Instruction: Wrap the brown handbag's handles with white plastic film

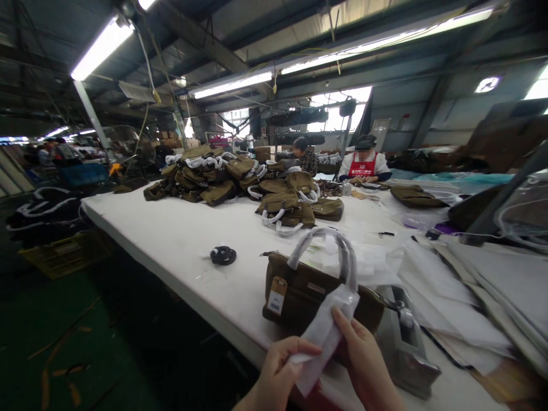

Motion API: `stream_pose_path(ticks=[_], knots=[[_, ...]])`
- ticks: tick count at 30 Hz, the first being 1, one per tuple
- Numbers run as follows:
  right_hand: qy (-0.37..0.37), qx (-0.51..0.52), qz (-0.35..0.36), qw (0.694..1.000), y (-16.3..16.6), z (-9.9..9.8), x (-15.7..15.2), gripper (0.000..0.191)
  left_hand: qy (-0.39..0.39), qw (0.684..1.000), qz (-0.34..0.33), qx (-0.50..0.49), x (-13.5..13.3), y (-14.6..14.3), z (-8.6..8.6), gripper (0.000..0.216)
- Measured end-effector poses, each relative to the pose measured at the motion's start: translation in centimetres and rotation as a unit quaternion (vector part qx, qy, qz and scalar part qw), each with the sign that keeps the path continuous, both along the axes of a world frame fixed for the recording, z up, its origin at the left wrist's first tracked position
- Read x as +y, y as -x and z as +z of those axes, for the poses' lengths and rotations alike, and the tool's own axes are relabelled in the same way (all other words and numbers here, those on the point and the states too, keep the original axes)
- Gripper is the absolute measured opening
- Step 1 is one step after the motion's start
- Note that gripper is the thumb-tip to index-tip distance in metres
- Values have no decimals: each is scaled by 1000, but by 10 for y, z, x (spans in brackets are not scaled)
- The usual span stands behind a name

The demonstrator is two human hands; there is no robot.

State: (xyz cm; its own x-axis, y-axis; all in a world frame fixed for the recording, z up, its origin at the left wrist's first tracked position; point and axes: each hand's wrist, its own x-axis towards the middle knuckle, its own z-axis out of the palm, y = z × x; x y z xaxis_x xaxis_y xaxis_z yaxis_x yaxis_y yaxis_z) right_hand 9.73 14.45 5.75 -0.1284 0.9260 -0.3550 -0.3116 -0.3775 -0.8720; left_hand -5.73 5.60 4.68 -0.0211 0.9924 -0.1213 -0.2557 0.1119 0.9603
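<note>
Your left hand [278,374] pinches the lower end of a strip of white wrapping paper [323,337] between thumb and fingers, and your right hand [363,365] grasps the same strip from the other side, its fingertips near the upper end. The strip lies just in front of the olive-brown handbag [308,291], which stands upright at the near edge of the white worktop [171,234]. The handles [338,248] of the handbag are wrapped in white paper, and a paper tag [277,295] hangs on its left end. Just right of the handbag stands a grey tape dispenser [405,348]. Left of the handbag and behind it lies a black roll [223,255]. Well behind the handbag is a pile of similar bags [240,180], and further behind sits a person in a red apron [363,165].
</note>
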Motion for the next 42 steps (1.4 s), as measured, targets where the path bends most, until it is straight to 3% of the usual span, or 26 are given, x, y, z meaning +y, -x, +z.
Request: stream_pose_path(ticks=[4,7,9,12,13,15,17,18,22,25,28,30,33,35,38,40,42], knots=[[-32,-70,10,997,0,-14,3,47,-17,998,20,48,3,-4,1,65],[-56,-108,27,992,-2,-13,1,51,-11,989,69,130,9,-9,-3,53],[-82,-138,82,984,-11,-6,-4,55,-20,983,81,165,12,-10,-8,45],[-160,-255,139,943,-46,7,-8,54,-32,980,98,172,14,-9,-15,51],[-182,-311,112,926,-64,10,-7,51,-35,981,99,165,15,-9,-17,61],[-194,-429,-10,882,-106,9,-1,45,-21,987,89,131,16,-10,-20,79],[-168,-523,-132,825,-149,1,10,44,8,992,85,92,17,-13,-21,84],[-162,-543,-152,810,-167,-4,15,44,21,993,87,80,17,-15,-20,83],[-148,-511,-93,842,-199,-30,28,41,42,993,76,84,17,-22,-14,75],[-149,-481,-81,860,-189,-37,26,40,52,992,79,80,15,-24,-7,74],[-159,-455,-99,870,-175,-33,19,43,43,992,84,77,13,-25,-3,75],[-179,-449,-115,868,-171,-29,11,43,38,992,88,83,12,-26,-3,75],[-200,-489,-126,840,-174,-35,-6,41,34,992,89,87,12,-26,-6,74],[-171,-500,-104,842,-180,-49,-16,42,33,992,85,85,13,-25,-10,73],[-94,-467,-60,877,-187,-68,-28,45,29,992,76,91,14,-25,-16,71],[-82,-446,-33,891,-184,-66,-34,44,19,992,75,96,14,-25,-18,67],[-111,-405,6,908,-170,-49,-39,42,11,993,74,94,14,-25,-18,63]])
